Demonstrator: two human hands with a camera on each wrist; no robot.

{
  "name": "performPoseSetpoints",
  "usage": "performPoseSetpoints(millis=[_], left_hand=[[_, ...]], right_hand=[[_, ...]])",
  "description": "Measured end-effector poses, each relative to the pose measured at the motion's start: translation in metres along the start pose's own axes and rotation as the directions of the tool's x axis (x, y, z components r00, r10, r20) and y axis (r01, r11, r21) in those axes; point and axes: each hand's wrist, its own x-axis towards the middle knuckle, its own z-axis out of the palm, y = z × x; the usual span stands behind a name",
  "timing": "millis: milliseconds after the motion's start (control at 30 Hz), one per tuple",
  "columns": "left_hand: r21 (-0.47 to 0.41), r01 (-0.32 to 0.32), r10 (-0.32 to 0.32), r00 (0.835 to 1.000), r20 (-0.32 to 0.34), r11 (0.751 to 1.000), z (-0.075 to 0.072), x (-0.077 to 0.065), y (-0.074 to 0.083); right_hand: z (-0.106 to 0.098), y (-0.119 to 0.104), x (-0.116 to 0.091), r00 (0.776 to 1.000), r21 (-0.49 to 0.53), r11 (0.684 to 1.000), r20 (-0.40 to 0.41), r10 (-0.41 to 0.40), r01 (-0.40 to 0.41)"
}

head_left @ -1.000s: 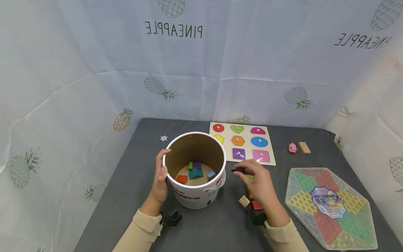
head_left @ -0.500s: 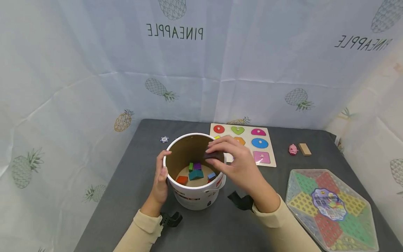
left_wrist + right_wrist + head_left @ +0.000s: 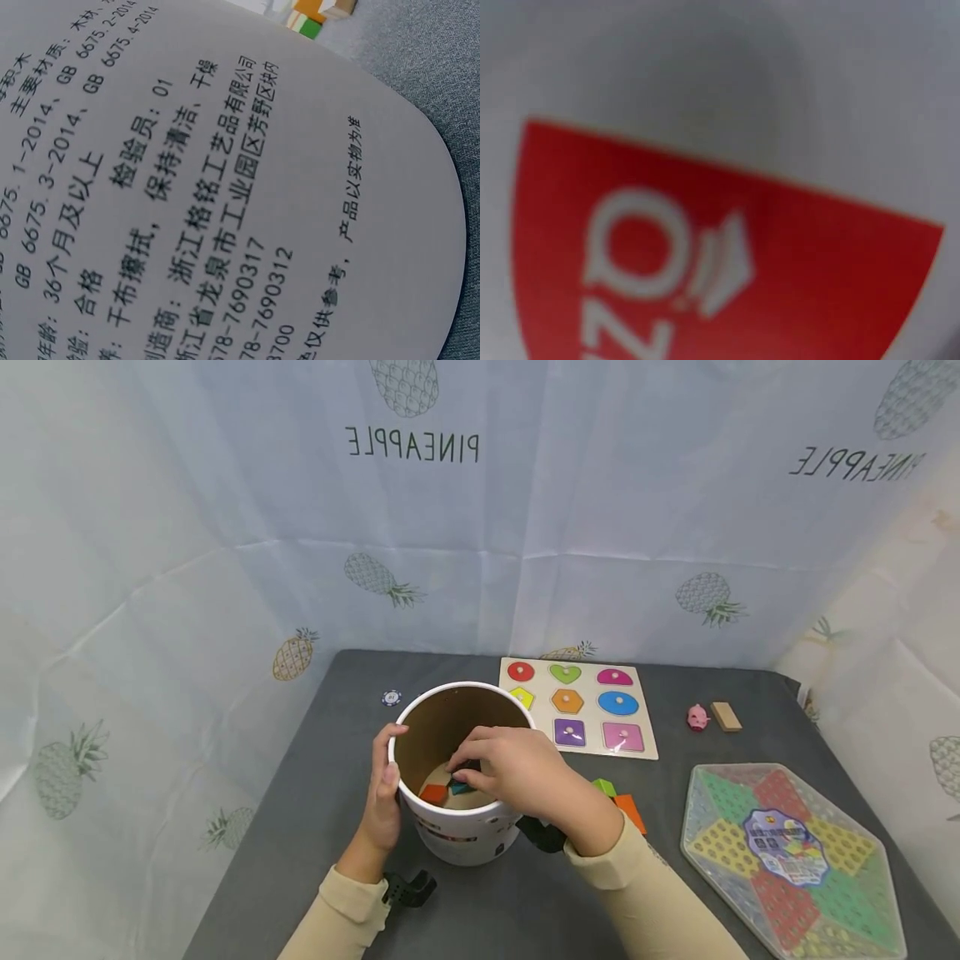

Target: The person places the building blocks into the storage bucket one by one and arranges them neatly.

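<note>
A white bucket (image 3: 457, 842) with a brown inside stands on the dark table. My left hand (image 3: 380, 793) grips its left rim, thumb outside and fingertips over the edge. Reaching over the right rim, my right hand (image 3: 517, 772) has its fingers down inside the bucket, pinching a dark block (image 3: 472, 765) that they mostly hide. Below these fingers lie an orange-red block (image 3: 433, 794) and a partly covered teal block (image 3: 459, 787). Printed text on the bucket wall (image 3: 187, 187) fills the left wrist view; a blurred red label (image 3: 817, 262) fills much of the right.
Right of the bucket lie a green block (image 3: 604, 787) and an orange block (image 3: 630, 812), partly behind my right forearm. A shape puzzle board (image 3: 592, 750) lies behind. Farther right are a pink pig figure (image 3: 697, 717), a wooden block (image 3: 726, 716) and a hexagonal game box (image 3: 787, 852).
My right hand has carried the dark block left from beside the bucket, over the rim and down inside. My left hand has stayed on the rim.
</note>
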Motion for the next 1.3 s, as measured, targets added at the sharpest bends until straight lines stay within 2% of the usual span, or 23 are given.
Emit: performPoseSetpoints(millis=[100,167,233,300,367,433,467,500,567,633,700,767,833,967,1167,1300], left_hand=[[0.004,-0.008,0.008,1.0,0.002,1.0,0.001,0.0,0.001],[0.007,-0.012,0.012,1.0,0.0,1.0,0.001,0.0,0.001],[0.012,-0.022,0.022,1.0,-0.002,1.0,0.001,-0.001,0.002],[0.008,-0.04,0.04,0.999,-0.001,0.999,0.001,-0.001,0.003],[-0.001,-0.058,0.058,0.998,-0.001,0.998,0.002,-0.001,0.002],[-0.012,-0.074,0.074,0.997,0.002,0.997,0.002,-0.001,0.001],[-0.015,-0.08,0.08,0.997,0.005,0.997,0.002,-0.001,0.001],[-0.016,-0.084,0.084,0.996,0.006,0.996,0.001,0.0,0.001],[-0.018,-0.088,0.088,0.996,0.006,0.996,0.001,0.0,0.001],[-0.012,-0.086,0.086,0.996,0.001,0.996,0.001,0.0,0.001],[-0.01,-0.076,0.076,0.997,-0.01,0.997,0.001,-0.001,0.001],[-0.004,-0.064,0.063,0.998,-0.024,0.998,0.001,-0.001,0.0],[-0.005,-0.055,0.055,0.998,-0.031,0.998,0.002,-0.002,0.0],[-0.013,-0.062,0.061,0.998,-0.024,0.998,0.002,-0.002,0.001],[-0.003,-0.071,0.071,0.997,-0.012,0.997,0.003,-0.001,0.001],[-0.006,-0.085,0.085,0.996,-0.011,0.996,0.002,-0.001,0.002]], right_hand=[[0.0,0.001,-0.002,0.999,0.034,0.999,-0.036,0.002,0.0],[0.001,0.003,-0.006,0.994,0.126,0.992,-0.113,-0.006,0.021],[0.002,0.007,-0.013,0.974,0.226,0.972,-0.225,-0.013,0.065],[0.002,0.012,-0.023,0.934,0.309,0.944,-0.358,0.005,0.114],[0.003,0.022,-0.035,0.879,0.362,0.924,-0.473,0.069,0.122],[0.003,0.033,-0.047,0.825,0.38,0.922,-0.542,0.161,0.07],[0.004,0.04,-0.054,0.806,0.39,0.92,-0.551,0.215,0.021],[0.005,0.048,-0.06,0.797,0.398,0.916,-0.54,0.272,-0.043],[0.008,0.063,-0.071,0.803,0.399,0.896,-0.458,0.381,-0.197],[0.016,0.078,-0.082,0.822,0.342,0.867,-0.322,0.469,-0.361],[0.026,0.092,-0.091,0.825,0.252,0.831,-0.163,0.541,-0.495],[0.038,0.103,-0.1,0.814,0.142,0.81,-0.035,0.579,-0.57],[0.05,0.111,-0.107,0.793,0.058,0.791,0.038,0.608,-0.61],[0.068,0.122,-0.116,0.767,-0.018,0.767,0.031,0.641,-0.641],[0.077,0.13,-0.121,0.746,0.002,0.746,-0.005,0.666,-0.666],[0.08,0.135,-0.12,0.721,0.021,0.721,0.001,0.693,-0.693]])
